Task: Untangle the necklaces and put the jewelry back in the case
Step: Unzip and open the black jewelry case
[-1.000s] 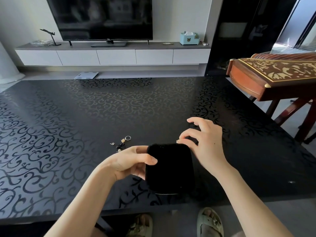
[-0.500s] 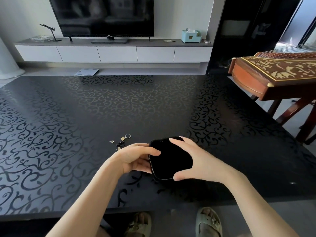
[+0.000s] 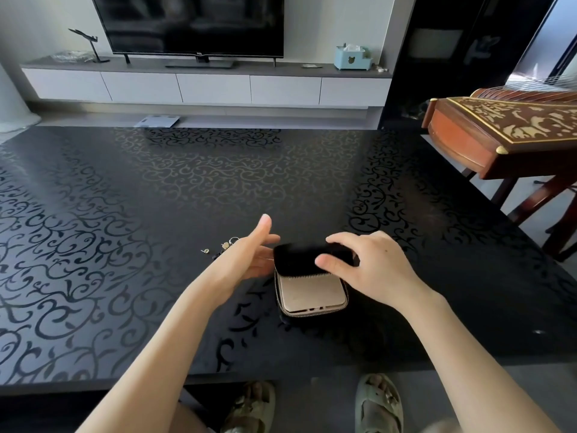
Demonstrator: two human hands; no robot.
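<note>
The black patterned table (image 3: 156, 214) is carrying everything, and the work is sitting near its front edge, close to the person, probably so that small pieces are staying within easy reach.

The right hand (image 3: 374, 270) is reaching over the case (image 3: 312, 292) from the right. Its fingers are curling over the back of the lid (image 3: 312, 253) while the thumb is pressing on the lid's front edge, so it is gripping the lid and tipping it up and away. The left hand (image 3: 249, 257) is hovering just beside the case's left side with fingers straight and spread and the thumb pointing up, holding nothing. It seems to be standing by to steady the case or to reach for the pieces.

The case is lying flat on the table with its zip undone and its pale lining showing; I cannot tell what is lying inside.

The jewelry (image 3: 223, 246) is sitting on the table just left of the left hand, partly hidden by it: a ring and a few small bits. No necklace chain is showing clearly.

Half a second earlier the case was shut and held up between both hands, with the left hand gripping its left edge. Now the lid is coming open and the left hand is letting go. The jewelry is staying where it was.
</note>
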